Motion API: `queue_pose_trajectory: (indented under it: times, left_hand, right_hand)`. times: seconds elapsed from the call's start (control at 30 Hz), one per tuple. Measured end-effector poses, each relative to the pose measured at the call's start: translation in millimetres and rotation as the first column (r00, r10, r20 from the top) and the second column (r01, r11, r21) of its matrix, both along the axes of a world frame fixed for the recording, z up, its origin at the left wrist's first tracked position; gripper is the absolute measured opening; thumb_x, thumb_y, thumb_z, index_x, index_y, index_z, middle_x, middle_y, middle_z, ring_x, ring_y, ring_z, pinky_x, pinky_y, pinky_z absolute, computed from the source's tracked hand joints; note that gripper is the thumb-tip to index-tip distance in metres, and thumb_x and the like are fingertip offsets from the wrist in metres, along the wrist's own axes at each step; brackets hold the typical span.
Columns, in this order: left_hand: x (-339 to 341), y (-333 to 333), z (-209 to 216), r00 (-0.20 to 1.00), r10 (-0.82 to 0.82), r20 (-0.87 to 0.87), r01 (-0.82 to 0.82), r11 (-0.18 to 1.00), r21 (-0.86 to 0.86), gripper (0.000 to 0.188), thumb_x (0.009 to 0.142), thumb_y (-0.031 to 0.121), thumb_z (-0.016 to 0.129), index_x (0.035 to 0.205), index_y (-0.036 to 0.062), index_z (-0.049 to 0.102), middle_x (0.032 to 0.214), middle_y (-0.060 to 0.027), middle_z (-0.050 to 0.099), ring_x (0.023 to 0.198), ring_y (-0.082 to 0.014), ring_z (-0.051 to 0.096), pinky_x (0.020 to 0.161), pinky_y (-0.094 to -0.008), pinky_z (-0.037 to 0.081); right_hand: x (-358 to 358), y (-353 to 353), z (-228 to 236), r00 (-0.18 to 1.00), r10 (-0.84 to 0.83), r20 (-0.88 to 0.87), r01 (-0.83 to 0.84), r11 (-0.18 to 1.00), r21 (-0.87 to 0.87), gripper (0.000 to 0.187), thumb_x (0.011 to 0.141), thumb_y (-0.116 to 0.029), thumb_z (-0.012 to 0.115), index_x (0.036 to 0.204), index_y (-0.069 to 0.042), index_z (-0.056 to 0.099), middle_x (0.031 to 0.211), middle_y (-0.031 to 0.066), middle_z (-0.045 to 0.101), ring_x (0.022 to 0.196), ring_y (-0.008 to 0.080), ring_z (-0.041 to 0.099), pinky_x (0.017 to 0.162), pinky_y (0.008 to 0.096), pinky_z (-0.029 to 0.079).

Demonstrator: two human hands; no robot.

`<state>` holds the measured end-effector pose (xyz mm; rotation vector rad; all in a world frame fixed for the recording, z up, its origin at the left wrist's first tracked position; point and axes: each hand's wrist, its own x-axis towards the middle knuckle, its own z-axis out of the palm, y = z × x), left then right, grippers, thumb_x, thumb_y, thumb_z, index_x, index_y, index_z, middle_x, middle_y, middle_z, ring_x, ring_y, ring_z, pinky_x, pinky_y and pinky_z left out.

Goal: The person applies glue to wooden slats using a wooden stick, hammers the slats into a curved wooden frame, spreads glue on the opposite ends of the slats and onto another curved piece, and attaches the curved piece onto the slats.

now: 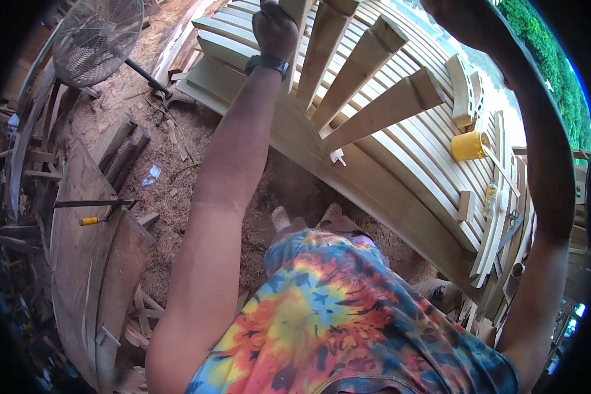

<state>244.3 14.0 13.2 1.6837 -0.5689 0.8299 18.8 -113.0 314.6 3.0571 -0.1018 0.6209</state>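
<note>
My left hand (274, 31), with a dark watch at its wrist, is closed around a pale wooden post (298, 14) at the top of the view. Beside that post, three similar wooden posts (368, 62) stand up in a fan from a long board (368, 180). Behind them lies a wide run of parallel wooden slats (407, 157). My right hand (448, 14) is raised at the upper right edge, dark and partly cut off. Its fingers are hidden, and I cannot make out anything in it.
On the slats stand a yellow container (467, 146) with a stick, curved wooden pieces (463, 88) and a small block (466, 205). A pedestal fan (100, 41) stands at the far left. Below it, a saw with a yellow handle (89, 221) rests on large planks (79, 276). Wood shavings cover the ground.
</note>
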Motion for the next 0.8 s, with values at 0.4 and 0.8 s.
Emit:
queue_pose_trajectory:
  times: [0.4,0.8]
  left_hand:
    - [30,70,-7,0.788,0.403,0.465,-0.552,0.797,0.244,0.032,0.093,0.005,0.056,0.121,-0.0093,0.05,0.087,-0.0244,0.064,0.077,-0.0436,0.065,0.069,-0.0499,0.054]
    - [-32,43,19,0.677,-0.648,-0.349,0.423,0.731,-0.536,0.047,0.109,0.029,0.036,0.137,-0.0039,0.053,0.134,-0.0202,0.06,0.117,-0.0279,0.063,0.101,-0.0366,0.05]
  right_hand:
    - [1,24,-7,0.998,0.015,-0.055,-0.016,1.0,-0.019,0.022,0.079,-0.005,0.06,0.098,-0.004,0.069,0.096,0.0208,0.07,0.094,0.0347,0.068,0.083,0.0431,0.053]
    - [-129,-133,-220,0.762,-0.422,-0.492,0.643,0.585,0.494,0.034,0.078,-0.029,0.084,0.097,-0.002,0.074,0.068,0.009,0.068,0.056,0.0166,0.064,0.054,0.0354,0.053]
